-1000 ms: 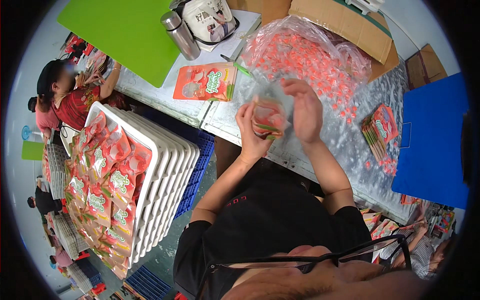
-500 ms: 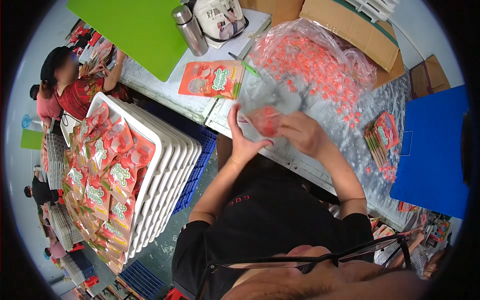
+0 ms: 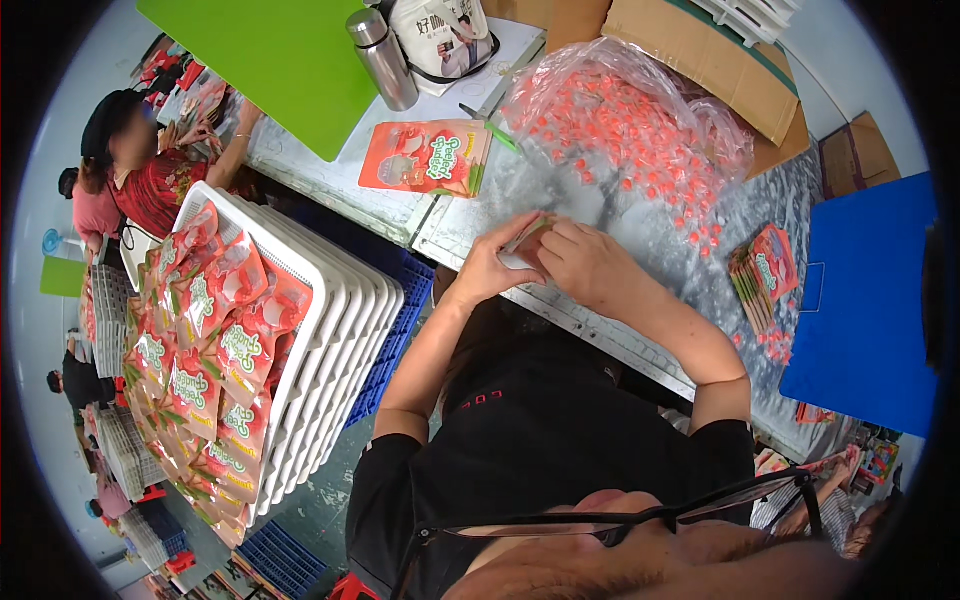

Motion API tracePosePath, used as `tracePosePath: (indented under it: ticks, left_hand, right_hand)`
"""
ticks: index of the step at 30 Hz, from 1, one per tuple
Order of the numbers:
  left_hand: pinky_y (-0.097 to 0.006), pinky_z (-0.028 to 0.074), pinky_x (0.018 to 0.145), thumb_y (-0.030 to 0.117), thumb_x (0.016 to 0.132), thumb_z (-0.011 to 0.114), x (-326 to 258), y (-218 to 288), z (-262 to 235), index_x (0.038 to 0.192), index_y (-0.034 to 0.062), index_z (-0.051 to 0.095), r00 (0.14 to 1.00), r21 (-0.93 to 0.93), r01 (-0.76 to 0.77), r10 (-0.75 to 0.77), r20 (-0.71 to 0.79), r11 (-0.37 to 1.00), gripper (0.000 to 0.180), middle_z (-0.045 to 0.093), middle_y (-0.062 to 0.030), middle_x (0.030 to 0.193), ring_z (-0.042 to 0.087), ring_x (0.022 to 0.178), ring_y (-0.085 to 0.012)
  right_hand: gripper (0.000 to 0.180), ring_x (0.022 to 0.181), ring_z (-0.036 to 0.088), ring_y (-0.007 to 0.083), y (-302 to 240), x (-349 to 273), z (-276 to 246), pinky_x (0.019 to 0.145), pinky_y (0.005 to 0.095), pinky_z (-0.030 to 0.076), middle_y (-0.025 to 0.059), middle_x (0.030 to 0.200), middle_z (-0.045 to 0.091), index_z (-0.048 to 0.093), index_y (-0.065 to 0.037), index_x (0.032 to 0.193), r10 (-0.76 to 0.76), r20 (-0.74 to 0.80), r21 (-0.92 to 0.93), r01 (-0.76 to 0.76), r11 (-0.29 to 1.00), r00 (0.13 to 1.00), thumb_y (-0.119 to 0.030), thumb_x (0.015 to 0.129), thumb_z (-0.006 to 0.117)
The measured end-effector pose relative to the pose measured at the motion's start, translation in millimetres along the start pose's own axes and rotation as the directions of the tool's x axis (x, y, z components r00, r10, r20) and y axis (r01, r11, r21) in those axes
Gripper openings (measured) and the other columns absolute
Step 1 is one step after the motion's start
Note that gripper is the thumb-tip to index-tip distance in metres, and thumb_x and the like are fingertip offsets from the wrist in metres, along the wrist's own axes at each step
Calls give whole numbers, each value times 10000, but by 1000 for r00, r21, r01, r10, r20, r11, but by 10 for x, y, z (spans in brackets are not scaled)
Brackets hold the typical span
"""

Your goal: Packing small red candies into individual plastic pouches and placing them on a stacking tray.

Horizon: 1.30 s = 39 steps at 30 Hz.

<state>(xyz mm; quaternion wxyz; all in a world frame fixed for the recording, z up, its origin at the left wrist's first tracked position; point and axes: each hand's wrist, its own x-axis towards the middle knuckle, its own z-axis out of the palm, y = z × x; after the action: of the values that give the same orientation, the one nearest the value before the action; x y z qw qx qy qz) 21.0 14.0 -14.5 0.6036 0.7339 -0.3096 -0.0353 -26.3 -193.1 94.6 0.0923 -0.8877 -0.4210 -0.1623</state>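
Observation:
Over the table's near edge, a small printed plastic pouch [image 3: 527, 243] is held between my two hands, mostly covered by the fingers. My left hand [image 3: 490, 268] grips it along its left side, thumb below and fingers above. From the other side my right hand [image 3: 592, 264] closes over the pouch with its fingers curled. Beyond the hands lies a flat red pouch pile [image 3: 420, 158], with a green-handled cutting tool [image 3: 490, 128] beside it. A heap of small red-wrapped pieces [image 3: 630, 125] spills from a clear plastic bag at the back.
On the left, stacked white trays [image 3: 325, 340] carry many red pouches. More pouches [image 3: 765, 275] stand bundled at the right by a blue panel [image 3: 865, 300]. A steel flask [image 3: 383, 60], a white bag [image 3: 440, 40] and a cardboard box [image 3: 700, 60] are farther back. Another person [image 3: 160, 165] works at far left.
My right hand has moved left and up against the pouch, and its fingers now cover most of it. My left hand has closed in from a wide spread.

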Motion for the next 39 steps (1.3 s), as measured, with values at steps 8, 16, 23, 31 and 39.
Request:
tracePosePath:
  ticks: [8, 16, 23, 31, 39]
  left_hand:
    - [-336, 578, 931, -18, 726, 880, 48, -203, 117, 1432, 52, 631, 997, -25, -50, 48, -65, 998, 752, 745, -125, 1265, 730, 1079, -190]
    - [-285, 613, 794, -49, 805, 831, 43, -168, 7, 1241, -24, 742, 935, -354, 225, -303, -183, 908, 446, 795, -121, 1078, 742, 894, -135]
    - [-272, 592, 803, -4, 867, 807, 26, 141, -57, 1145, -53, 771, 951, -357, 216, -278, -133, 909, 284, 801, -98, 1016, 721, 888, -111]
    - [-253, 574, 751, 224, 1058, 660, -147, 199, -93, 1215, -36, 737, 905, -527, 346, -424, -31, 776, 313, 779, -58, 1032, 693, 843, -84]
    - [-194, 480, 582, 233, 1067, 648, -179, 38, -45, 1183, 15, 747, 907, -575, 325, -419, -33, 751, 266, 758, -8, 966, 618, 716, -28]
  right_hand:
    - [102, 795, 744, 327, 166, 247, 351, 715, 442, 596, 191, 836, 744, 748, -6, 800, 139, 498, 85, -208, 974, 856, -76, 761, 684]
    - [161, 807, 724, 377, 71, 402, -55, 793, 450, 594, 158, 897, 758, 769, -6, 941, 84, -270, 241, -17, 970, 959, -78, 818, 693]
    - [192, 814, 717, 158, 417, -186, 360, 749, 305, 563, 89, 897, 761, 771, 4, 1068, 642, 127, 780, -476, 406, 756, -95, 903, 776]
    - [132, 823, 631, 63, 287, -322, 540, 728, 242, 498, 16, 895, 743, 755, 15, 1065, 652, 168, 904, -380, 198, 740, -91, 992, 725]
    - [172, 907, 663, 83, 246, -344, 706, 838, 261, 532, 28, 990, 762, 740, 31, 1116, 680, 197, 918, -376, 125, 706, -90, 998, 711]
